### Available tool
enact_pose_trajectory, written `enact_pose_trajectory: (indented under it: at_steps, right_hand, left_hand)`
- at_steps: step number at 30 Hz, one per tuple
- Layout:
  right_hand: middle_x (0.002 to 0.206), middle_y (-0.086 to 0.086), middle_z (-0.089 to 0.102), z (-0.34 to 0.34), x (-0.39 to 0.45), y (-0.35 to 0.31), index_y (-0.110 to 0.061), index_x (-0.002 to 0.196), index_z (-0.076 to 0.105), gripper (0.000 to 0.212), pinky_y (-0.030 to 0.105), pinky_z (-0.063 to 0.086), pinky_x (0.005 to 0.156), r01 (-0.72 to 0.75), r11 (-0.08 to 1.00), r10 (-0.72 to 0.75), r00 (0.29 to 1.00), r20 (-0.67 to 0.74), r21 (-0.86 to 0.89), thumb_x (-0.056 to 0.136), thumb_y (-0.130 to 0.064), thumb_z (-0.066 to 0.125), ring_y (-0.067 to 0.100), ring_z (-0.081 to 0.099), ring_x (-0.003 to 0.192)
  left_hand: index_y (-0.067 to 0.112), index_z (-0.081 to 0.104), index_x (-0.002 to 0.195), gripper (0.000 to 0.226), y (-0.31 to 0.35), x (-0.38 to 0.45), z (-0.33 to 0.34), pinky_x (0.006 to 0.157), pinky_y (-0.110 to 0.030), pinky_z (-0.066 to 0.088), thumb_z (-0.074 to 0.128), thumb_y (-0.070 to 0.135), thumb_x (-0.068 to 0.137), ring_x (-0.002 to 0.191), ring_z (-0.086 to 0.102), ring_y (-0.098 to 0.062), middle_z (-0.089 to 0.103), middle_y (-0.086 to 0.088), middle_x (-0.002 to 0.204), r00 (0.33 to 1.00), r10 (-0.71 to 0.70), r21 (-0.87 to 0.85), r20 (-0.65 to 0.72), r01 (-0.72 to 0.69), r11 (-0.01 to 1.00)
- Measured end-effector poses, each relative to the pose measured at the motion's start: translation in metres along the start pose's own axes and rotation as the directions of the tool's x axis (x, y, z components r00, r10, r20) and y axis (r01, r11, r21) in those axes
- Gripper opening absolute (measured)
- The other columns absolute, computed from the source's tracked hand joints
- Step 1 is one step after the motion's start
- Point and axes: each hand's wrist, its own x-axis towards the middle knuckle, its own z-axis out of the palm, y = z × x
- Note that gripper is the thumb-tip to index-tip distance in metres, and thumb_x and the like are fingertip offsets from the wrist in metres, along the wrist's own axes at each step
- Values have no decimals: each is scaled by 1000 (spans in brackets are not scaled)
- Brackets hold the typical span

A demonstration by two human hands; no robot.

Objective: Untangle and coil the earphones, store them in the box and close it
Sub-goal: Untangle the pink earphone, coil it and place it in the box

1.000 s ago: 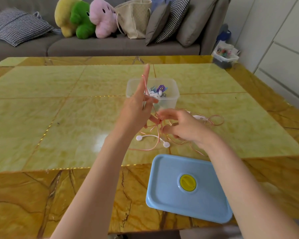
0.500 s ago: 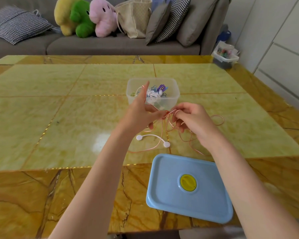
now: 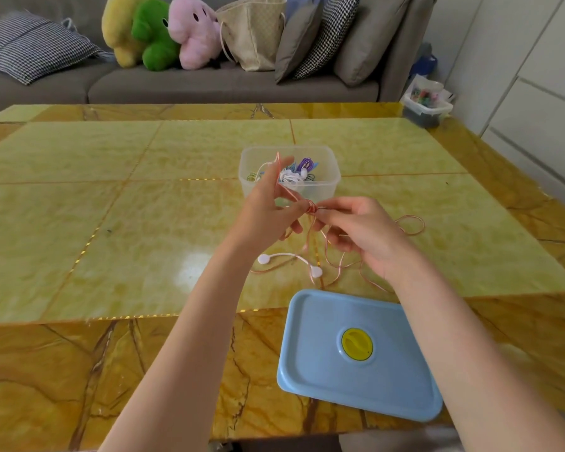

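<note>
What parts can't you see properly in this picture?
- Head view: where the pink earphone cable runs between the left hand and right hand; the fingers cover it.
- Head view: the coiled earphones inside the clear box; too small and partly behind the left hand to count.
- Head view: the small bin past the table's far corner; contents too small.

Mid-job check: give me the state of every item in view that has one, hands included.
Clear box: open, coiled earphones inside.
Blue lid: off, flat on the table.
Pink earphone cable: partly wound on left fingers, rest loose.
White earbuds: lying on the table.
Left hand: holds cable.
Right hand: pinches cable.
</note>
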Motion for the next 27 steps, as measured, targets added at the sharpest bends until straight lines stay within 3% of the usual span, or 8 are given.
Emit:
enact_pose_trajectory:
  at_steps: [6, 10, 13, 20, 27]
  right_hand:
    - [68, 3, 65, 2, 4, -1, -3, 93, 66, 18, 18, 32, 37, 7, 998, -5, 999, -34, 56, 95, -8, 48, 8, 47, 43]
    - [67, 2, 64, 0, 4, 1, -7, 86, 67, 17, 17, 32, 38, -11, 996, 18, 997, -79, 85, 93, -9, 52, 7, 46, 42]
    - [64, 2, 64, 2, 4, 3, -8, 79, 67, 15, 17, 32, 39, -25, 995, 36, 992, -123, 92, 90, -10, 57, 8, 45, 43]
    - [58, 4, 58, 13, 7, 1, -6, 70, 63, 22, 19, 32, 38, 29, 1000, -27, 981, -192, 4, 90, -10, 56, 10, 44, 43]
    - [64, 2, 64, 16, 2, -3, -14, 75, 68, 10, 19, 36, 40, 83, 995, -90, 990, -112, -62, 83, -8, 66, 8, 50, 44]
  left_hand:
    - [13, 48, 125, 42, -3, 4, 1, 40, -16, 42, 61, 2, 87, 47, 59, 0, 58, 1, 82, 996, -87, 37, -3, 87, 996]
    - [14, 57, 94, 16, -6, 6, 3, 44, -15, 47, 59, 0, 87, 50, 60, 0, 59, -1, 79, 997, -75, 39, 7, 75, 996]
    - [17, 55, 75, 22, -8, 6, 6, 47, -15, 49, 58, -2, 87, 58, 61, -4, 59, 0, 76, 995, -97, 67, 17, 95, 993]
    - [15, 54, 74, 20, -1, 2, 8, 49, -16, 48, 57, 1, 87, 53, 62, 0, 60, 2, 71, 974, -219, -31, 58, 221, 975]
    - [14, 64, 76, 14, 0, -1, 1, 48, -15, 48, 57, 9, 86, 63, 65, -5, 67, 2, 67, 952, -305, -166, -38, 295, 941]
